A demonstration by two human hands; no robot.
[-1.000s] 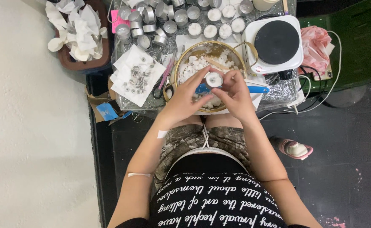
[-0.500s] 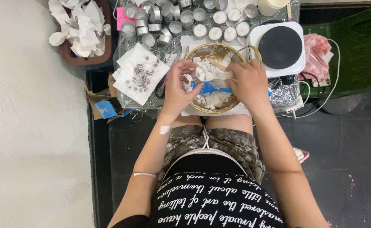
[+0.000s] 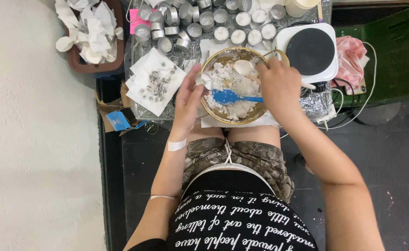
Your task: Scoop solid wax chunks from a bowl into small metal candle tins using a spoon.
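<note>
Just left of right hand point(image 3: 279, 86): white wax lump point(image 3: 243, 67), above bowl point(image 3: 213, 114).

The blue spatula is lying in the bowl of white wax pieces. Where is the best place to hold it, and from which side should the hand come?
Probably by the handle of the blue spatula, coming from the person's right. Its blade lies on the white wax pieces in the gold-rimmed bowl, and the handle runs towards the right rim, beside the right hand. The handle's end is hidden under that hand.

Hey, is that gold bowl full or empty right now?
Partly full: the gold bowl holds a heap of white wax chunks, with a blue spatula lying across them.
</note>
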